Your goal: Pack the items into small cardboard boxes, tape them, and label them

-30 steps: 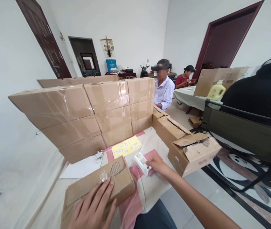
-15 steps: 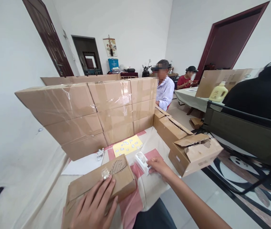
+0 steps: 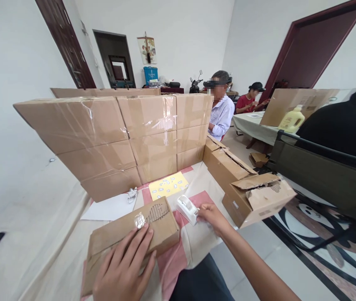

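Note:
My left hand (image 3: 128, 263) rests palm down on a closed cardboard box (image 3: 112, 234), its fingers stretched out and apart. Just ahead of the fingertips, a shiny crinkled patch (image 3: 139, 220) lies on the box top, beside a torn area of bare corrugation. To the right stands a white tape dispenser (image 3: 186, 209) on the pink and beige cloth. My right hand (image 3: 211, 216) has its fingers pinched at the dispenser's cutter end, seemingly on the end of the tape. The clear tape itself is too fine to make out.
A wall of taped cardboard boxes (image 3: 112, 133) stands behind. Yellow paper with small labels (image 3: 167, 186) and a white sheet (image 3: 107, 208) with crumpled foil (image 3: 132, 195) lie before it. More boxes (image 3: 243, 196) line the right edge. Other people sit farther back and at right.
My right fingertips have shifted slightly to the right, away from the dispenser. My left hand stays on the box. The whole view has tilted a little.

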`<state>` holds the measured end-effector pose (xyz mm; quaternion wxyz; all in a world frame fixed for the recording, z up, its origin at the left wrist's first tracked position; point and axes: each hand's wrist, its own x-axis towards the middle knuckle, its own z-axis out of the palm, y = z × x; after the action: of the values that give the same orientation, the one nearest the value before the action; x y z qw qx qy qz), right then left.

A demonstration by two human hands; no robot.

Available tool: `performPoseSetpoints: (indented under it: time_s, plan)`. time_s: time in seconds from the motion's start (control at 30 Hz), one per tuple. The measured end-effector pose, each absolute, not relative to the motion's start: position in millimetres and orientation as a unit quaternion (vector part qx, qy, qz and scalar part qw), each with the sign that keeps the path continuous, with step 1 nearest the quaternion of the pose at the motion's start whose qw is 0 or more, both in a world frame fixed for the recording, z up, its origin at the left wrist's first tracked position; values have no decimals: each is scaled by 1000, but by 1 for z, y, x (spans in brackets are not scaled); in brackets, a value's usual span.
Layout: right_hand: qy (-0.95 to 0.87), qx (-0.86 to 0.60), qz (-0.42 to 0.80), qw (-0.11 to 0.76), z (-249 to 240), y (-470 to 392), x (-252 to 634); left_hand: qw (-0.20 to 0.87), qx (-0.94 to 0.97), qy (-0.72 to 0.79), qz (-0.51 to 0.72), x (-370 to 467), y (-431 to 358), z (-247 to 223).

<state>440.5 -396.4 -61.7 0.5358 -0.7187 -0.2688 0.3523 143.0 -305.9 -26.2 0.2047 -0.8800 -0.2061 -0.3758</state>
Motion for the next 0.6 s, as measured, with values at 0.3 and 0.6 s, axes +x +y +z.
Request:
performPoseSetpoints:
  time_s: [0.3,0.6]
  plan:
    - [-285,-749,319,506,-60,-401,437,199,-878,-211,-381,144,-307,-27]
    - [-273,-778,340,452,-49,-407,447,198,-879,-213,-378,145,-306,-26]
